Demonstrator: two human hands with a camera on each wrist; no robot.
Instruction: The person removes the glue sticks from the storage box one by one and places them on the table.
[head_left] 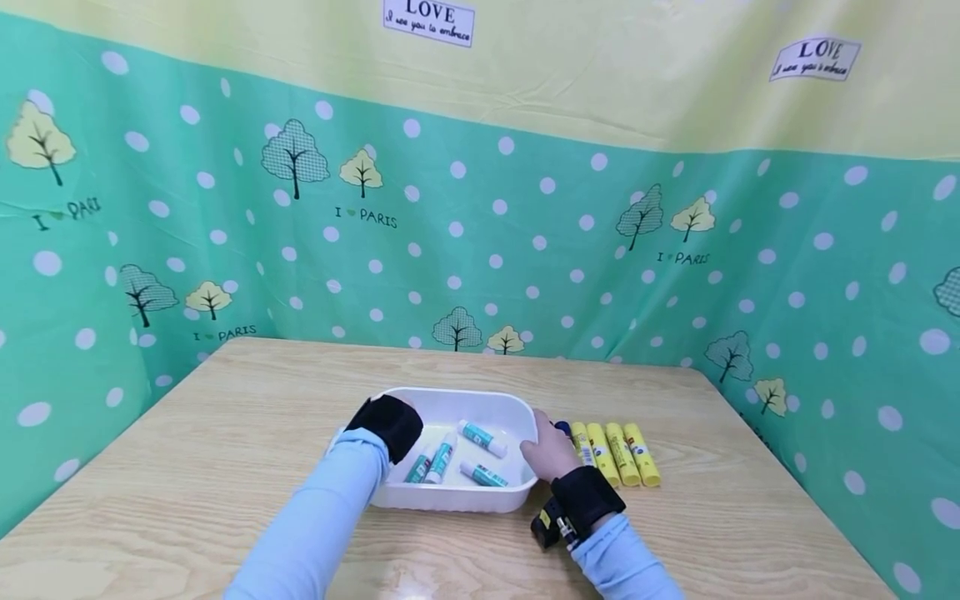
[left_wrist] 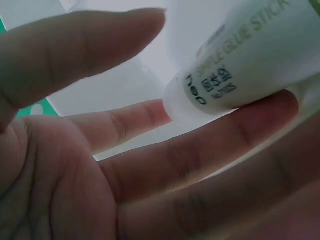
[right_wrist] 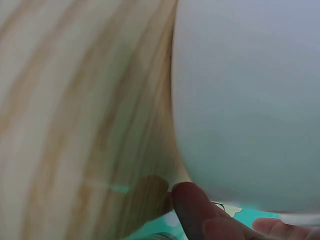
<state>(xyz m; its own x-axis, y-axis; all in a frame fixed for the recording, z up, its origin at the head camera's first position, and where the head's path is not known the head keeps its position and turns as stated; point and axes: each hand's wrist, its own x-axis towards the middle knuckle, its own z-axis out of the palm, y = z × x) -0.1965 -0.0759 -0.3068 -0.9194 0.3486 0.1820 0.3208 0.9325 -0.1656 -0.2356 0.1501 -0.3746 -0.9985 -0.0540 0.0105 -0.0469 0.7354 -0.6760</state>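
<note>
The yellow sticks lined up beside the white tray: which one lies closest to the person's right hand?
The leftmost yellow stick, the one next to the white tray. The right hand sits right beside it, while the other three lie farther right.

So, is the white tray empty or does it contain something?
Not empty. The white tray contains four teal-and-white glue sticks lying flat; four yellow sticks lie outside on the table.
</note>
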